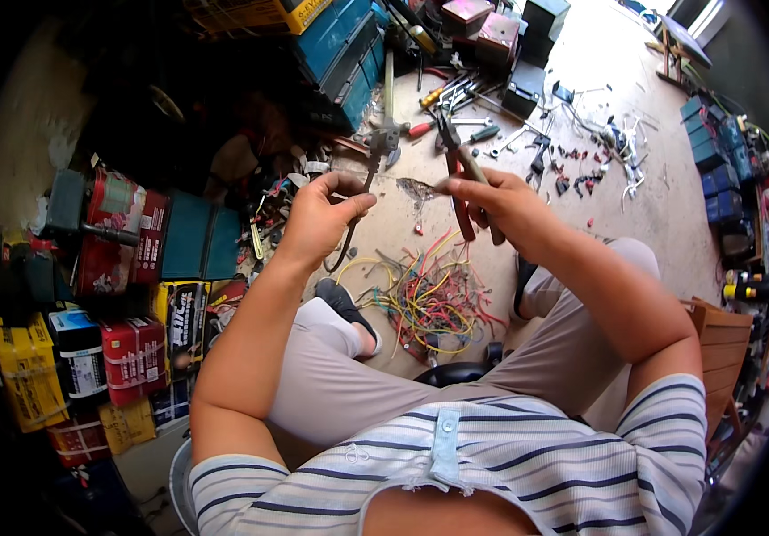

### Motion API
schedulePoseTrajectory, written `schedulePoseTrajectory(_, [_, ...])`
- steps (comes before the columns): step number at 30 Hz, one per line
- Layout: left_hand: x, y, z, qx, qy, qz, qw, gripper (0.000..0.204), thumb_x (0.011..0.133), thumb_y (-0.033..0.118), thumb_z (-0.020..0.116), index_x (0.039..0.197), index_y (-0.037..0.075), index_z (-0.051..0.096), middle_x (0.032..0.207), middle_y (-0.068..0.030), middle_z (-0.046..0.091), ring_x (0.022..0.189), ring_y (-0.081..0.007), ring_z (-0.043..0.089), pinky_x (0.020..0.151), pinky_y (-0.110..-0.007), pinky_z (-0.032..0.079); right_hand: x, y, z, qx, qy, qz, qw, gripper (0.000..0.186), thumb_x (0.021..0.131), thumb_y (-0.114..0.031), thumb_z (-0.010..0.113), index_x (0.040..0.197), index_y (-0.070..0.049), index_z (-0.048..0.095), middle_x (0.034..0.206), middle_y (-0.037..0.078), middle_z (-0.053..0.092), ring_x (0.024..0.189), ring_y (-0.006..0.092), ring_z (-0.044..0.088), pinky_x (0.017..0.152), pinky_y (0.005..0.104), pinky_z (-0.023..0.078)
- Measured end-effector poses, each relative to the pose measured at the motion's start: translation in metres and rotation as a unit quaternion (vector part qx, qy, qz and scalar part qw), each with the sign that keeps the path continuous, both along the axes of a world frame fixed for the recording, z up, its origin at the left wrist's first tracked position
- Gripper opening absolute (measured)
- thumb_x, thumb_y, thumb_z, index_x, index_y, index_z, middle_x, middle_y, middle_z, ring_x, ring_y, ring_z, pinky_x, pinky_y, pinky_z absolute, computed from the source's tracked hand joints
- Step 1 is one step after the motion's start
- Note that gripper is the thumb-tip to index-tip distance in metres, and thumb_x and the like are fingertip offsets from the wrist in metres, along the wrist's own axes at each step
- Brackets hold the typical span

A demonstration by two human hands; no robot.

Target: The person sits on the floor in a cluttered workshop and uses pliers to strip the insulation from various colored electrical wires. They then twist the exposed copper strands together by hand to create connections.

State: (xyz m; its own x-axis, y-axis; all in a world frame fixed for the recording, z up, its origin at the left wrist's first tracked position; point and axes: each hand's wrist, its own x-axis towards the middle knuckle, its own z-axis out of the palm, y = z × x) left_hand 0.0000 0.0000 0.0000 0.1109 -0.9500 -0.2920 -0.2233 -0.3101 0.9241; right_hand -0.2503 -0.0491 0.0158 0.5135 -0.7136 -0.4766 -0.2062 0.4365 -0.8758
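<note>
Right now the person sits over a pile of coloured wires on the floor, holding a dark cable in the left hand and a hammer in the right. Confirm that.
Not quite. In the head view the right hand holds red-handled pliers, not a hammer. The rest stands: the left hand grips a dark cable, and the pile of coloured wires lies on the floor between the feet.

Workshop; hand tools (456, 94), wire scraps (429, 295) litter floor

The right hand (500, 201) hid the pliers' (461, 183) handles; the frayed wire end (418, 188) was blurred; the scattered tools (465, 107) beyond were too small to tell
</note>
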Motion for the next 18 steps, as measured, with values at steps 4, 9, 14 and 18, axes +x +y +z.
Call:
schedulePoseTrajectory(4, [-0.005,0.009,-0.005,0.027,-0.012,-0.037,0.999,0.017,0.078,0.005,0.070,0.092,0.000,0.061,0.079,-0.0045,0.063,0.071,-0.0107,0.060,0.065,-0.024,0.050,0.004,-0.004,0.002,0.018,-0.016,-0.020,1.000,0.033,0.091,-0.039,0.056,0.104,-0.009,0.060,0.059,0.001,0.051,0.048,0.0075,0.042,0.044,0.0232,0.027])
schedulePoseTrajectory(9, [-0.017,0.020,-0.013,0.087,0.026,-0.077,0.993,0.016,0.079,0.006,0.070,0.092,0.000,0.062,0.080,-0.0047,0.064,0.071,-0.0108,0.060,0.067,-0.024,0.050,0.008,-0.006,-0.013,0.073,-0.024,-0.033,0.996,0.045,0.094,-0.043,0.049,0.112,-0.003,0.061,0.061,0.001,0.051,0.051,0.0065,0.040,0.046,0.0221,0.029])
schedulePoseTrajectory(14, [-0.018,0.027,-0.019,0.102,0.004,-0.139,0.985,0.015,0.079,0.007,0.069,0.090,0.001,0.063,0.077,-0.0027,0.063,0.070,-0.0089,0.058,0.065,-0.023,0.048,0.009,-0.005,-0.025,0.120,-0.008,0.014,0.993,0.040,0.092,-0.043,0.055,0.086,-0.003,0.058,0.066,0.001,0.053,0.048,0.0064,0.040,0.043,0.0213,0.030])
schedulePoseTrajectory(18, [-0.019,0.028,-0.019,0.106,-0.008,-0.157,0.982,0.014,0.079,0.008,0.069,0.089,0.001,0.063,0.078,-0.0024,0.063,0.069,-0.0088,0.058,0.065,-0.023,0.048,0.009,-0.006,-0.038,0.165,-0.026,0.021,0.986,0.038,0.093,-0.040,0.054,0.086,-0.003,0.057,0.065,0.002,0.053,0.048,0.0070,0.040,0.043,0.0214,0.030])
